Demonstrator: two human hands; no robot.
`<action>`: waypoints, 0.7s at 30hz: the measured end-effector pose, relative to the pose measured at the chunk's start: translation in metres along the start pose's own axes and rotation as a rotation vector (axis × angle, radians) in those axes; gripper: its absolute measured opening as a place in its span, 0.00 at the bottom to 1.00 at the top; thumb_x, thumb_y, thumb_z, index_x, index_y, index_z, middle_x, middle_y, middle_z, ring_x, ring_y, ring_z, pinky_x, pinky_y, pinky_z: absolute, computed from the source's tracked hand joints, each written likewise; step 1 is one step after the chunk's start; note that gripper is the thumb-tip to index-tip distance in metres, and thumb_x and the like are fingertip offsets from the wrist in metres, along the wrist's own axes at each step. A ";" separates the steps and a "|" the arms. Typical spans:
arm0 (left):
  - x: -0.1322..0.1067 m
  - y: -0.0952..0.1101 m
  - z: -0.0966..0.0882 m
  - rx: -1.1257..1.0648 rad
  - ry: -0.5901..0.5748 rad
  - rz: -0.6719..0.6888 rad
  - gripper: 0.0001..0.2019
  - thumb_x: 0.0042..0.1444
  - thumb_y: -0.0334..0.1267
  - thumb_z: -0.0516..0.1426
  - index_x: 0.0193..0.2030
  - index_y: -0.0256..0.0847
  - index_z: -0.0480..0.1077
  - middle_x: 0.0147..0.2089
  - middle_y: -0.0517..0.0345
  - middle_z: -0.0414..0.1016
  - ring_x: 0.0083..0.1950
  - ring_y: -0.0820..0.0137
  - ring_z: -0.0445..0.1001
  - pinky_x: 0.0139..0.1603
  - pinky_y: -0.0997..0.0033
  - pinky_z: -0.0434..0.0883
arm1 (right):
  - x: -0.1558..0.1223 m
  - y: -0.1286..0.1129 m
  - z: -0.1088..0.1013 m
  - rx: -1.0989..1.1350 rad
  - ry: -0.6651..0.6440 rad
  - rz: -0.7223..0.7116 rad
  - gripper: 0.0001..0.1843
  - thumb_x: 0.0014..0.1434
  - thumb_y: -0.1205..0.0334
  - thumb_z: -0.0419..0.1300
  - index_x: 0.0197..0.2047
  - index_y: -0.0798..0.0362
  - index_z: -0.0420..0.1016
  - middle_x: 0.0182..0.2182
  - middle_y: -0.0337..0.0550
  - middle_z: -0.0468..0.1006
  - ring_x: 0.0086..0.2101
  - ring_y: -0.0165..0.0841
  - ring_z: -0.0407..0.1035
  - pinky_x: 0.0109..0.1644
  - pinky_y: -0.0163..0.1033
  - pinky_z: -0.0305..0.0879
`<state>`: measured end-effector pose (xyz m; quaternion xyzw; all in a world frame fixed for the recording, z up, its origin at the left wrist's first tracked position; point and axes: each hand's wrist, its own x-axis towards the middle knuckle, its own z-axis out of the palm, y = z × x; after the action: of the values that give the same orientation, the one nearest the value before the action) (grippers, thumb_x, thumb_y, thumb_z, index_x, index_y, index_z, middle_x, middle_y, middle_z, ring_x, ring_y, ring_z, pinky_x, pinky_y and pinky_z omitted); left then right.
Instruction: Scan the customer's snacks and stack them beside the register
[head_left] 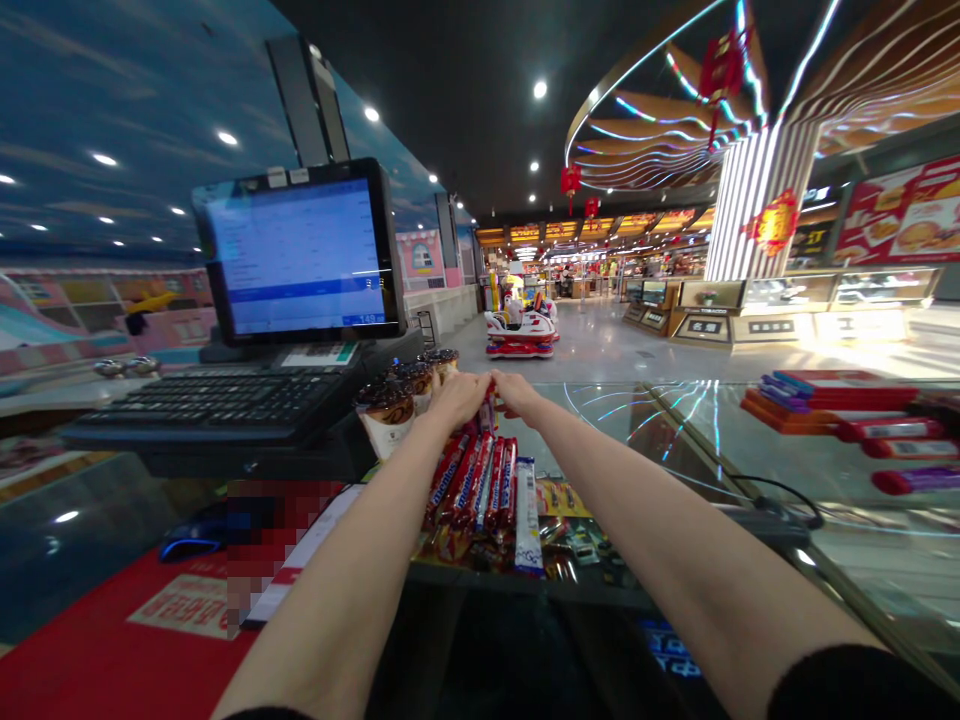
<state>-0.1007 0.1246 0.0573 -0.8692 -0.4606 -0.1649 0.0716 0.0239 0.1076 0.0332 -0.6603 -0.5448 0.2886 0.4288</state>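
Both my arms reach forward over a glass counter. My left hand [461, 398] and my right hand [516, 394] meet at the fingertips, closed around the upright red-and-purple candy packs [488, 412] between them. The fingers hide most of these packs. Just below the hands lies a row of red Mentos rolls [466, 485], side by side and slanting towards me. A white-and-blue wrapped stick [529, 520] lies at the right end of the row. Lidded brown-and-white cups [386, 415] stand close to my left hand.
On the left stand a monitor [300, 255] and a black keyboard [202, 405]. A mouse [199, 535] rests on a red mat [97, 645]. Boxes [832, 390] and red rolls [904, 430] lie on the glass at right. A black cable [784, 487] curves nearby.
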 end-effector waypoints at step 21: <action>-0.012 0.000 -0.026 -0.152 0.158 -0.077 0.19 0.63 0.37 0.45 0.51 0.42 0.75 0.53 0.55 0.78 0.54 0.66 0.74 0.55 0.69 0.67 | -0.038 0.005 -0.062 0.090 0.075 0.103 0.22 0.66 0.52 0.45 0.45 0.58 0.74 0.41 0.53 0.76 0.34 0.36 0.73 0.34 0.37 0.68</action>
<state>-0.1129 0.1077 0.0775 -0.8381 -0.4727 -0.2699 0.0349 0.0700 0.0550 0.0548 -0.6777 -0.4803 0.3096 0.4628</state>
